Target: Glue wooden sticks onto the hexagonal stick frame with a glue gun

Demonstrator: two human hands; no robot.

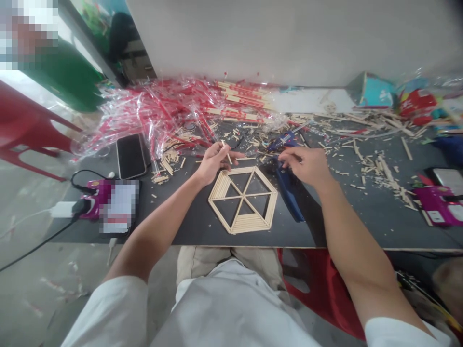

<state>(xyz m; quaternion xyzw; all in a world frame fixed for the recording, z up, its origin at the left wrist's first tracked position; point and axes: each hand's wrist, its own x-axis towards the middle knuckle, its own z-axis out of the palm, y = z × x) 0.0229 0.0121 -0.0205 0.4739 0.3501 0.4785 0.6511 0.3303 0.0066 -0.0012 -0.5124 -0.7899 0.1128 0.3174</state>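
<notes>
Wooden-stick hexagon (243,196) lies near heaped red-printed plastic wrappers (155,113).

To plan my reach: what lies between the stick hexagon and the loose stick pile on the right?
In the head view, a blue hot glue gun lies there, beneath the right hand.

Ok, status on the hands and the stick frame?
Left hand pinching a wooden stick. Right hand over blue glue gun, grip unclear. Hexagonal stick frame lying flat. Loose offcuts scattered to the right.
</notes>
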